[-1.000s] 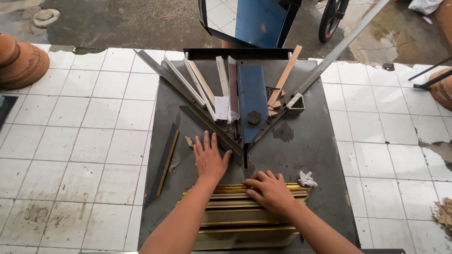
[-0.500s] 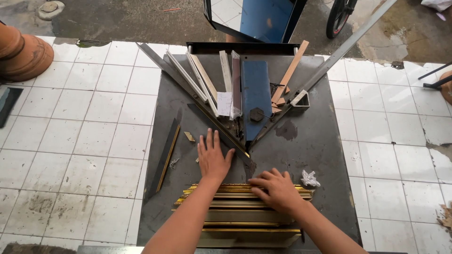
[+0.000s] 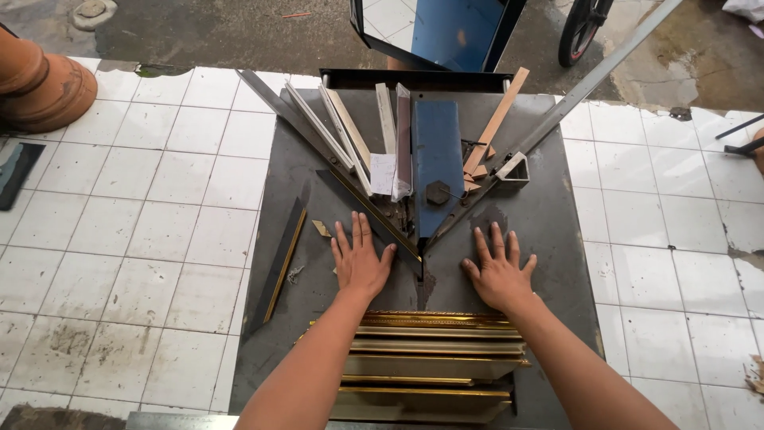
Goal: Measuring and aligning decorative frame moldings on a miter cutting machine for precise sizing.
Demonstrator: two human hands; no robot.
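While both hands (image 3: 362, 263) lie flat, gold mouldings (image 3: 430, 362) sit stacked.

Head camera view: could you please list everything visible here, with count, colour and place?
Metal work plate: one, dark grey, centre, on the white tiled floor.
Gold frame mouldings: a stack, gold, near edge of the plate.
Blue guide block: one, blue, at the V-shaped fence.
Loose strips: several, white and grey, fanned at the left fence.
Wooden strip: one, tan, upper right.
Dark moulding piece: one, black with gold edge, left of the plate.
Clay pot: one, brown, upper left.
Left hand: flat on the plate, empty.
Right hand: flat on the plate, empty.
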